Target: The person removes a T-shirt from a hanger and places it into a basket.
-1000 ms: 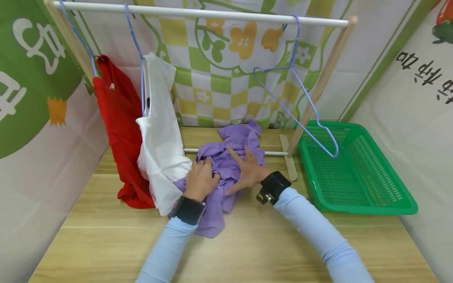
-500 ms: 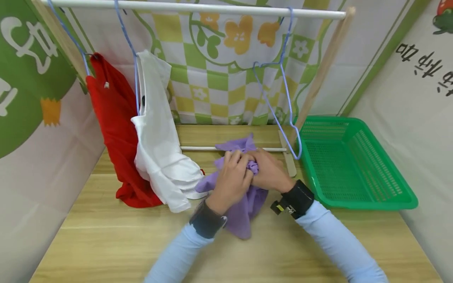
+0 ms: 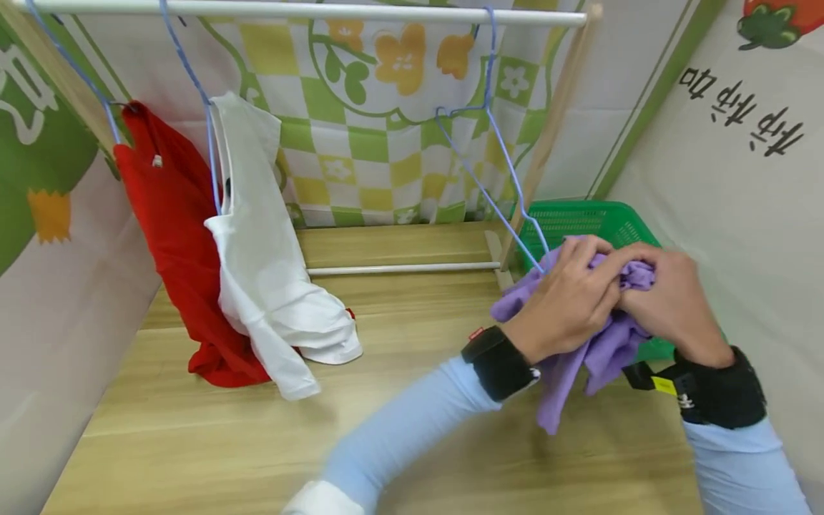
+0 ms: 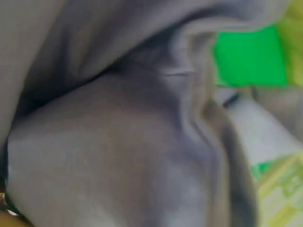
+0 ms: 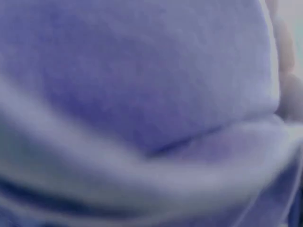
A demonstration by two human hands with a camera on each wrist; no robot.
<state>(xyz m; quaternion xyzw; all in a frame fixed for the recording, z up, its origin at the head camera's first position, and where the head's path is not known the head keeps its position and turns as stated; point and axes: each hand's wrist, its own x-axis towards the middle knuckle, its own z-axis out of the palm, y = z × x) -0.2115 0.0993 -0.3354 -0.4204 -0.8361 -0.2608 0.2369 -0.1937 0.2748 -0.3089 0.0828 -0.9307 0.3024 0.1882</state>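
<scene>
both hands (image 3: 569, 302) (image 3: 672, 297) grip purple cloth (image 3: 608, 352) (white garment's edge (image 3: 350, 343) well apart)

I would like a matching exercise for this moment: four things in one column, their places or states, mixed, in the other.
1. purple cloth
2. red garment
3. white garment
4. green basket

A. hanging second from left, under the rail
B. partly hidden behind the cloth
C. held by left hand and right hand
D. hanging leftmost

Pairs: 1-C, 2-D, 3-A, 4-B
</scene>
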